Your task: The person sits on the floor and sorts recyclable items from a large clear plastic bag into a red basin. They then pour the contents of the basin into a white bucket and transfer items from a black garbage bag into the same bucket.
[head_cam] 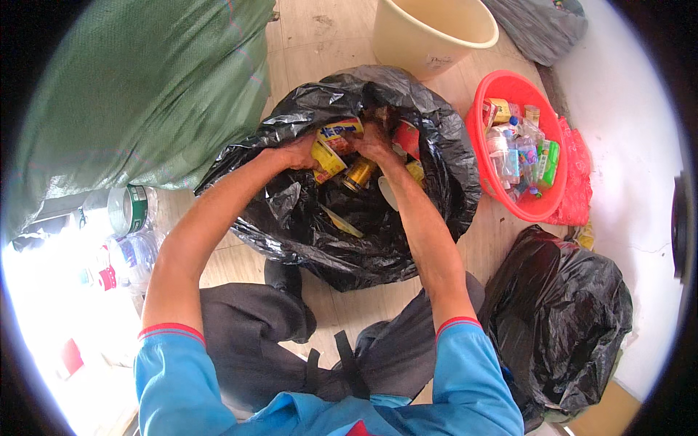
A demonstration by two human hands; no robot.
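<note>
A large black plastic bag (338,267) stands wide open on the floor between my legs, with cans and packaging inside. At its left side, my left hand (301,152) is on a yellow carton-like container (327,162). Farther in, my right hand (373,143) reaches down beside a yellow and red printed can (343,133), its fingers partly hidden; whether they grip the can is unclear. A gold can (359,173) lies just below that hand. Red packaging (406,140) and a pale round lid or cup (389,193) sit near my right forearm.
A red plastic basin (477,131) with bottles and cartons stands at the right, a cream bucket (436,32) beyond the bag. Another black bag (556,321) rests at lower right by the white wall. Green netting-covered bulk (163,92) fills the upper left; clear plastic containers (128,210) are below it.
</note>
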